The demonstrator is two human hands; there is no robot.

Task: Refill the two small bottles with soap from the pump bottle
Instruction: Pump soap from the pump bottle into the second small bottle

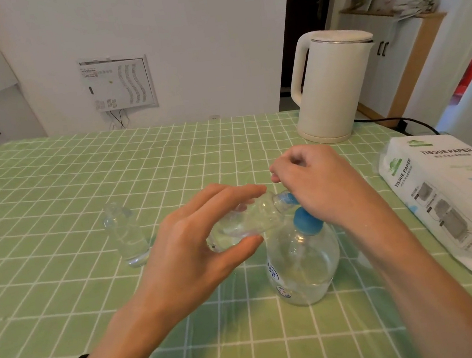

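Mouth of small bottle (249, 219) meets blue nozzle (286, 197) of pump bottle (303, 266), probably so soap lands inside. Left hand (189, 245) pinches it nearly level, thumb against fingers. Right hand (316, 180) covers pump top, fingers curled, seemingly to press. Second small bottle (126, 235) stands upright, well apart on open bench (50, 188). Tissue pack (447, 196) crowds right edge.

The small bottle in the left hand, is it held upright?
No, the left hand holds the small bottle tilted nearly sideways, its mouth at the blue pump spout.
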